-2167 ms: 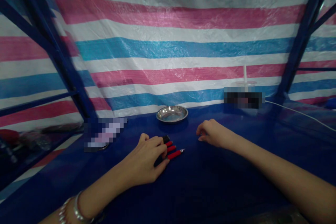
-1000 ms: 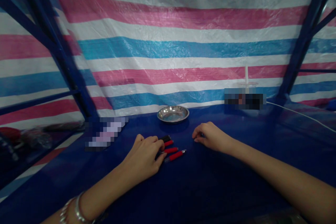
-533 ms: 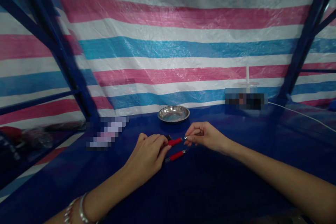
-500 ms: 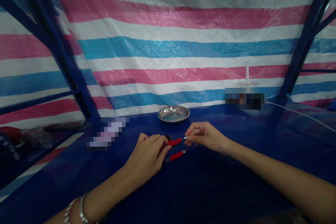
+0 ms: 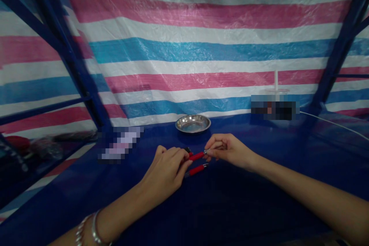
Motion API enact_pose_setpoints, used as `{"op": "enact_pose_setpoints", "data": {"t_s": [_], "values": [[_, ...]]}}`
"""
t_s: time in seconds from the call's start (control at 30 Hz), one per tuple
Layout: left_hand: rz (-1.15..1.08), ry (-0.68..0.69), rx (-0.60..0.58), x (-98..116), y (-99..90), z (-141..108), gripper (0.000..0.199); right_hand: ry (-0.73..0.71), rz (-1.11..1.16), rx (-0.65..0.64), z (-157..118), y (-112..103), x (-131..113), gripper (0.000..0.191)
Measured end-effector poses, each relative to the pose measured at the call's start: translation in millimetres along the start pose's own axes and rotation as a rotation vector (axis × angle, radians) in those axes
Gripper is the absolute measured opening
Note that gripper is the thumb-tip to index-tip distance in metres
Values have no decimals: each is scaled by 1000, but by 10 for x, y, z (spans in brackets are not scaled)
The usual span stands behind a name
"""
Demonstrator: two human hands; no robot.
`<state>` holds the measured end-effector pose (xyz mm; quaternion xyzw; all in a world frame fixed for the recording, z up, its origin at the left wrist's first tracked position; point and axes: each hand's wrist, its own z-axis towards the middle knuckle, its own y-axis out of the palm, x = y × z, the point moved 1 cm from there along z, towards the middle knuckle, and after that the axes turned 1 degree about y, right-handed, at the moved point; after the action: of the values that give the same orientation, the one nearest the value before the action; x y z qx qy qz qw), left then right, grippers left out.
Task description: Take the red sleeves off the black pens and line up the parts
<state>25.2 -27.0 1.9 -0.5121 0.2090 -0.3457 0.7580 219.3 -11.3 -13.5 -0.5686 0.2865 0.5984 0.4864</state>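
Observation:
Between my hands, above the blue table, is a red pen part (image 5: 197,156). My left hand (image 5: 170,167) is closed on its left end. The thumb and forefinger of my right hand (image 5: 225,149) pinch the small silvery piece (image 5: 206,151) at its right end. Just below lies a second red pen (image 5: 196,170) with a silvery tip, its left end close to my left thumb. A small black piece (image 5: 187,149) shows beyond my left fingertips; what it belongs to is hidden.
A round metal dish (image 5: 193,123) stands at the back of the blue table (image 5: 230,207). A blurred-out pale item (image 5: 122,144) lies at the left. At the back right are a cup with a straw (image 5: 276,80) and a white cable (image 5: 331,121). Blue metal posts flank a striped sheet.
The view has shifted slightly, so most things appear a little further right. My right fingertips now meet the end of the red pen part, where the silvery piece sat slightly apart before.

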Motion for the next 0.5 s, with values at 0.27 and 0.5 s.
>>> {"op": "enact_pose_setpoints", "data": {"t_s": [0.27, 0.5], "values": [[-5, -8, 19, 11, 1, 2, 6, 15, 87, -17, 6, 13, 39, 19], [-23, -4, 46, 22, 2, 1, 7, -5, 143, -38, -9, 33, 39, 19]]}}
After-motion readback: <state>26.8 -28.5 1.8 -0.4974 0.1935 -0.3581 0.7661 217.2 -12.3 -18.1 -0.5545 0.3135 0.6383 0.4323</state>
